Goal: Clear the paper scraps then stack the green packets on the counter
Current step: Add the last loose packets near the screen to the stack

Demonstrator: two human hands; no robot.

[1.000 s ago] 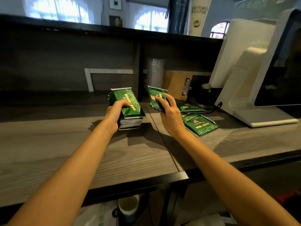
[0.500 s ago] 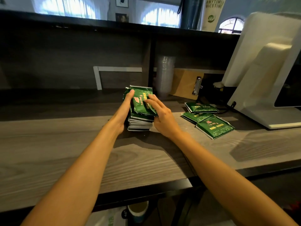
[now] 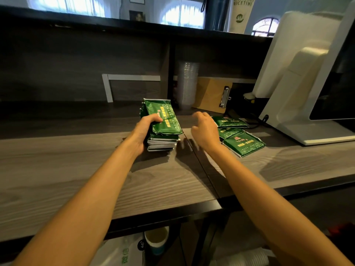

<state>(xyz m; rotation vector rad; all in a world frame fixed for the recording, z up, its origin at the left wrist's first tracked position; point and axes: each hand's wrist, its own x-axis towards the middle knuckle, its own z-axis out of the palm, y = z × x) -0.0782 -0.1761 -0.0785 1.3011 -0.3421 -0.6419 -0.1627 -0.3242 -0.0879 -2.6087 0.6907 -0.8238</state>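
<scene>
- The wood-grain counter point(image 3: 76, 169) is the work surface. I can't spot any paper scraps on it, so my read is we're into the stacking part.
- The white terminal point(image 3: 307, 83) sits at the far right. Its base is near the leftovers, so mind the room when reaching over there.
- The stack of green packets point(image 3: 163, 129) stands mid-counter, just left of the seam. The top few sit a bit skewed over the tidier lower ones. I'd square those up before adding more, or it'll probably slide.
- Three loose packets point(image 3: 244, 144) lie flat and overlapping, between the stack and the terminal. They look slick and floppy, so I'd lift the top one by an edge rather than scoop all three.
- The left hand point(image 3: 144, 131) grips the stack, thumb on top and fingers round the left side. It's a good anchor and I'd leave it there.
- The right hand point(image 3: 203, 129) hangs in the air between the stack and the leftovers, fingers loosely curled, holding nothing. I'd go for the nearest packet next and lay it on facing the same way as the rest.
</scene>
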